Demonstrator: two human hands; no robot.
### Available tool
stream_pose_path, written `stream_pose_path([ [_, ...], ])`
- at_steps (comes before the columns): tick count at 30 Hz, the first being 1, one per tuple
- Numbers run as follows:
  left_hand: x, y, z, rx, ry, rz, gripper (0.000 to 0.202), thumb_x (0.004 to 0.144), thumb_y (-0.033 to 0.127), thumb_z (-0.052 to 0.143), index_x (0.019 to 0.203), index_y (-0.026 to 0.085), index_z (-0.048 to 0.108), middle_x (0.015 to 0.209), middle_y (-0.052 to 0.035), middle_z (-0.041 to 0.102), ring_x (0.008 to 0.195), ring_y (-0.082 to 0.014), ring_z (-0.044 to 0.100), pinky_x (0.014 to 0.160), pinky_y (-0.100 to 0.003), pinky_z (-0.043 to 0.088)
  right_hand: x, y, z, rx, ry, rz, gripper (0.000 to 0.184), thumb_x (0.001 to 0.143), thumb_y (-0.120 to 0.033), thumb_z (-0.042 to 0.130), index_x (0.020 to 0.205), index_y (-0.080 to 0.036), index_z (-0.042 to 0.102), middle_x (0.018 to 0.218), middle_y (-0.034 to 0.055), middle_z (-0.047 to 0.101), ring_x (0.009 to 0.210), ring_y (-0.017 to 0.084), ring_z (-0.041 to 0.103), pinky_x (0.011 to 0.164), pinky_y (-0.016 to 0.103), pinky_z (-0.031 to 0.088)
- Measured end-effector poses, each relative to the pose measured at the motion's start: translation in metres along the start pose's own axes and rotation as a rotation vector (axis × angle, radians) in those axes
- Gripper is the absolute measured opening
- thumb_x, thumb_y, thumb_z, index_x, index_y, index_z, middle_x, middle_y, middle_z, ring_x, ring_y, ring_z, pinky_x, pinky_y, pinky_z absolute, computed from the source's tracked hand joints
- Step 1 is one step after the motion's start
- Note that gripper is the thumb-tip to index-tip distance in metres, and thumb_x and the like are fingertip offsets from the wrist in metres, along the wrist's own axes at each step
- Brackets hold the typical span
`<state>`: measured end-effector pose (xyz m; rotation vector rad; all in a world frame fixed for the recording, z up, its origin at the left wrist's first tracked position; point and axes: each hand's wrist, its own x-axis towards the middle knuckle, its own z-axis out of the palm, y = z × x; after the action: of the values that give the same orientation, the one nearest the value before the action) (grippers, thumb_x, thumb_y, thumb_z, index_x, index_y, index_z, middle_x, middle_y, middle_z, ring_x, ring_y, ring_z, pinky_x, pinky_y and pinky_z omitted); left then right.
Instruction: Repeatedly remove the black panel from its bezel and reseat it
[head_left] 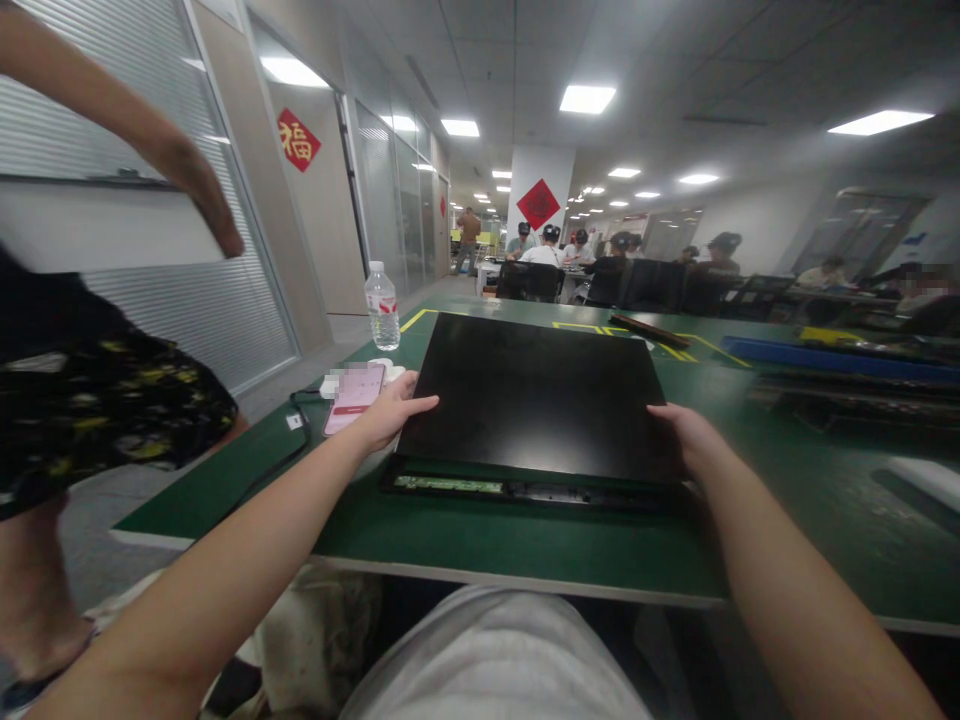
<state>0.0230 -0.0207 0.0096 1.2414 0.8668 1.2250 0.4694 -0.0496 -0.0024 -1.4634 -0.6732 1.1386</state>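
Observation:
A large flat black panel (536, 395) lies on the green table (480, 535), with a strip of exposed circuit board (450, 484) along its near edge. My left hand (394, 412) grips the panel's left edge, fingers laid over the top. My right hand (690, 437) holds the right edge near the front corner, fingers curled on it.
A pink phone (354, 396) and a white charger with a black cable (296, 440) lie left of the panel. A water bottle (382, 306) stands behind. Another person (90, 400) stands at the left, arm raised. Blue trays (825, 357) lie at the right; seated people fill the background.

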Motion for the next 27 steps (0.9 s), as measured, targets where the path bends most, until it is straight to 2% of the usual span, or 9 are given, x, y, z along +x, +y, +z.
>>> stream_pose_path([
  [8, 0.001, -0.006, 0.0, 0.041, 0.008, -0.063, 0.053, 0.056, 0.017, 0.088, 0.103, 0.019, 0.063, 0.101, -0.0057, 0.076, 0.096, -0.0256, 0.072, 0.084, -0.037, 0.058, 0.006, 0.004, -0.002, -0.055, 0.038, 0.046, 0.021, 0.071, -0.027, 0.068, 0.091, -0.021, 0.068, 0.072, 0.0063, 0.072, 0.065, 0.025, 0.068, 0.061, 0.038, 0.054],
  [13, 0.001, -0.006, 0.0, 0.077, 0.0, -0.081, 0.043, 0.057, 0.016, 0.087, 0.094, 0.017, 0.065, 0.095, -0.0063, 0.076, 0.091, -0.0252, 0.073, 0.083, -0.038, 0.057, 0.008, 0.006, -0.003, -0.081, 0.041, 0.045, 0.017, 0.072, -0.031, 0.069, 0.087, -0.023, 0.069, 0.07, 0.0071, 0.072, 0.068, 0.027, 0.068, 0.061, 0.04, 0.055],
  [19, 0.002, -0.008, -0.002, 0.091, -0.003, -0.097, 0.041, 0.056, 0.016, 0.088, 0.089, 0.017, 0.063, 0.089, -0.005, 0.076, 0.086, -0.0238, 0.073, 0.082, -0.037, 0.057, 0.011, 0.007, -0.004, -0.107, 0.014, -0.007, 0.014, 0.071, -0.032, 0.071, 0.082, -0.025, 0.069, 0.067, 0.0071, 0.071, 0.069, 0.029, 0.068, 0.06, 0.042, 0.055],
  [27, 0.005, -0.012, -0.004, 0.064, -0.026, -0.109, 0.05, 0.054, 0.017, 0.09, 0.096, 0.017, 0.062, 0.096, -0.0066, 0.077, 0.092, -0.0262, 0.073, 0.086, -0.04, 0.057, 0.005, 0.008, 0.002, -0.075, 0.099, -0.014, 0.018, 0.069, -0.03, 0.073, 0.086, -0.025, 0.072, 0.071, 0.007, 0.073, 0.071, 0.029, 0.07, 0.061, 0.041, 0.056],
])
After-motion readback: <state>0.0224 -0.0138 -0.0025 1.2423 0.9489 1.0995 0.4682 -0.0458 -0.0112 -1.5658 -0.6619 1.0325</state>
